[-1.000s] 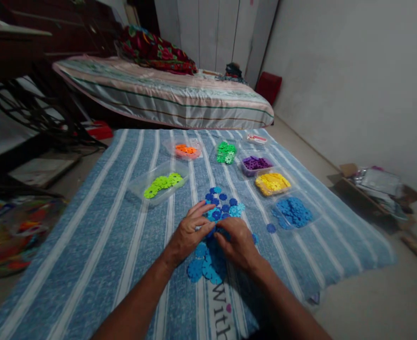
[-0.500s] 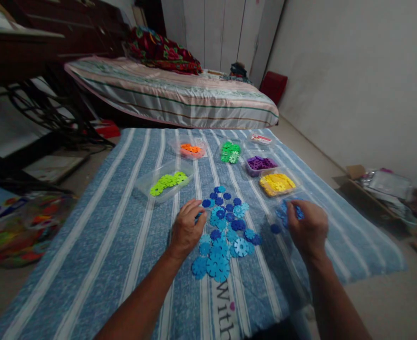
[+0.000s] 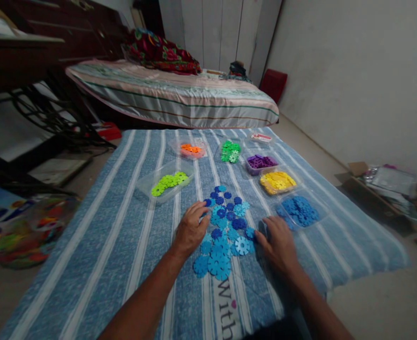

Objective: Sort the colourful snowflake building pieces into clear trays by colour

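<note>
A pile of blue and light-blue notched plastic discs [image 3: 226, 231] lies on the striped blue cloth [image 3: 123, 236]. My left hand [image 3: 190, 229] rests at the pile's left edge, its fingers curled and pinched on a dark blue disc [image 3: 204, 215]. At the pile's right edge my right hand [image 3: 279, 243] lies knuckles up, with its fingers bent down onto the cloth beside a dark blue disc [image 3: 250, 233]. What is under its fingertips is hidden. A clear tray of blue discs [image 3: 300, 211] sits just beyond the right hand.
Further back stand clear trays of lime [image 3: 168, 180], orange [image 3: 191, 150], green [image 3: 230, 152], purple [image 3: 260, 162] and yellow discs [image 3: 277, 182]. A bed [image 3: 173, 94] lies behind, a bag of mixed pieces [image 3: 28, 231] to the left and a cardboard box [image 3: 381, 184] by the right wall.
My right hand left the pile, went over the blue tray, then came back down to the pile's right edge. The stray disc on the cloth there is now covered. My left hand barely moved.
</note>
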`<state>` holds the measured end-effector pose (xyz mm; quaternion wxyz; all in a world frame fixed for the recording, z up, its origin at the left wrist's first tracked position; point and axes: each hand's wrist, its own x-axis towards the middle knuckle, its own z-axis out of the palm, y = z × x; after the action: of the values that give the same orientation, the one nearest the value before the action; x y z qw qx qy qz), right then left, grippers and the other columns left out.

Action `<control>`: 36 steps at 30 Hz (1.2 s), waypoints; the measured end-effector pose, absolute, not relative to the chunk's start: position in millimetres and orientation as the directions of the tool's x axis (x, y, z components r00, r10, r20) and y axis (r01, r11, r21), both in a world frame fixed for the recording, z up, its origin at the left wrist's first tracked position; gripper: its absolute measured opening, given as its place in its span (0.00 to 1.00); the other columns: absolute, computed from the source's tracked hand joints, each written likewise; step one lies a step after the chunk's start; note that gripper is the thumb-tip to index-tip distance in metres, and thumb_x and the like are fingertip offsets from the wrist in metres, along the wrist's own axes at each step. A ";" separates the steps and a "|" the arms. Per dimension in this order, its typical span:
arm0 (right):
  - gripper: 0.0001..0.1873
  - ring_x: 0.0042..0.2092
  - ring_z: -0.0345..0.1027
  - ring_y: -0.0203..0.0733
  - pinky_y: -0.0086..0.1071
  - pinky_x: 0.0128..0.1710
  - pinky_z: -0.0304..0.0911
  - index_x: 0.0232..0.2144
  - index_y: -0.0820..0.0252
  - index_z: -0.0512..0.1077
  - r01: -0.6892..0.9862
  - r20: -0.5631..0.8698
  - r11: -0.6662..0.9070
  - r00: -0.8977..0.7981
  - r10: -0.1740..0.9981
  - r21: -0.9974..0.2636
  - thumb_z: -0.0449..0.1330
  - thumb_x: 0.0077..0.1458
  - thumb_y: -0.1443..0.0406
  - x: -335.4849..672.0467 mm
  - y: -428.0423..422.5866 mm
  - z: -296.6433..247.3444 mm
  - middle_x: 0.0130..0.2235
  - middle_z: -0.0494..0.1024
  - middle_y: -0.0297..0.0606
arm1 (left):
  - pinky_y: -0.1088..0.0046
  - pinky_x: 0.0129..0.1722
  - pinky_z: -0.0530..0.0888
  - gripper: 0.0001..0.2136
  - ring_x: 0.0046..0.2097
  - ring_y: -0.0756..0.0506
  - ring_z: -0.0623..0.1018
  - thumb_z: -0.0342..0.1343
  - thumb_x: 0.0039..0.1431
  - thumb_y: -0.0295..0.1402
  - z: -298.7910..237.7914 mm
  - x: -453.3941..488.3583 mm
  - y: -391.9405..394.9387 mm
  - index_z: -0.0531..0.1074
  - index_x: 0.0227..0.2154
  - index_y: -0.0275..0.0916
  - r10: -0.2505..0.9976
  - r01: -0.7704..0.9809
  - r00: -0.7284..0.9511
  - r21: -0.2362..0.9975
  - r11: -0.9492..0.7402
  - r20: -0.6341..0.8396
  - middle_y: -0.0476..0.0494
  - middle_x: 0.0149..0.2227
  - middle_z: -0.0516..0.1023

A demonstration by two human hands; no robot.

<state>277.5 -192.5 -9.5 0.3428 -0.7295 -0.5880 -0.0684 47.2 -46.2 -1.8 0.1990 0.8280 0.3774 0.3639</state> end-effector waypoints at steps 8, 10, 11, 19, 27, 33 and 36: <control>0.20 0.58 0.61 0.55 0.56 0.57 0.57 0.51 0.57 0.69 0.744 0.436 0.026 0.363 0.823 -0.668 0.56 0.57 0.58 235.7 -177.5 -20.7 0.54 0.71 0.49 | 0.53 0.59 0.67 0.11 0.58 0.39 0.70 0.48 0.61 0.34 -0.9 49.0 -48.2 0.73 0.40 0.37 0.772 0.468 0.479 0.623 -0.627 0.418 0.34 0.53 0.75; 0.21 0.58 0.61 0.54 0.56 0.57 0.57 0.52 0.55 0.68 0.704 0.430 0.063 0.358 0.829 -0.708 0.57 0.56 0.60 220.0 -170.5 -21.9 0.55 0.70 0.48 | 0.54 0.59 0.67 0.11 0.58 0.40 0.70 0.48 0.62 0.34 -1.3 49.3 -48.4 0.73 0.41 0.38 0.774 0.457 0.473 0.634 -0.624 0.421 0.36 0.53 0.75; 0.21 0.59 0.61 0.54 0.57 0.57 0.57 0.52 0.54 0.68 0.688 0.435 0.084 0.355 0.828 -0.720 0.57 0.55 0.61 212.9 -167.0 -22.4 0.55 0.70 0.47 | 0.54 0.59 0.67 0.11 0.58 0.41 0.70 0.48 0.62 0.34 -1.5 49.5 -48.5 0.73 0.40 0.38 0.776 0.451 0.469 0.640 -0.622 0.422 0.36 0.53 0.75; 0.17 0.55 0.65 0.51 0.54 0.57 0.59 0.48 0.52 0.71 0.547 0.446 0.192 0.381 0.810 -0.815 0.56 0.56 0.63 205.0 -149.1 -7.0 0.50 0.74 0.44 | 0.56 0.59 0.67 0.11 0.57 0.42 0.72 0.47 0.62 0.34 2.1 50.3 -49.1 0.73 0.39 0.38 0.796 0.421 0.457 0.692 -0.587 0.397 0.36 0.52 0.75; 0.17 0.50 0.68 0.52 0.53 0.52 0.62 0.46 0.58 0.72 0.594 0.378 0.026 0.478 0.793 -0.804 0.57 0.55 0.59 243.7 -124.9 -9.1 0.46 0.75 0.47 | 0.58 0.58 0.69 0.11 0.56 0.42 0.73 0.47 0.61 0.32 1.3 51.5 -49.2 0.74 0.39 0.38 0.802 0.407 0.445 0.707 -0.578 0.399 0.37 0.52 0.76; 0.15 0.53 0.68 0.49 0.47 0.54 0.62 0.44 0.59 0.73 0.594 0.435 0.168 0.341 0.834 -0.787 0.55 0.56 0.61 218.1 -121.1 -6.7 0.48 0.76 0.46 | 0.58 0.58 0.69 0.10 0.56 0.43 0.73 0.48 0.62 0.32 3.4 50.2 -50.7 0.74 0.38 0.39 0.805 0.414 0.433 0.705 -0.577 0.405 0.38 0.51 0.76; 0.15 0.53 0.67 0.51 0.49 0.54 0.62 0.44 0.60 0.73 0.651 0.471 0.146 0.359 0.806 -0.745 0.56 0.56 0.60 221.9 -132.3 -5.2 0.48 0.76 0.48 | 0.58 0.57 0.70 0.09 0.55 0.43 0.74 0.49 0.61 0.31 3.3 49.0 -52.0 0.74 0.38 0.38 0.811 0.418 0.421 0.706 -0.572 0.407 0.38 0.50 0.77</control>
<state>221.9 -132.3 -5.2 0.5080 -0.6490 -0.5611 0.0765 49.0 -52.0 3.3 0.2597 0.8020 0.3831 0.3777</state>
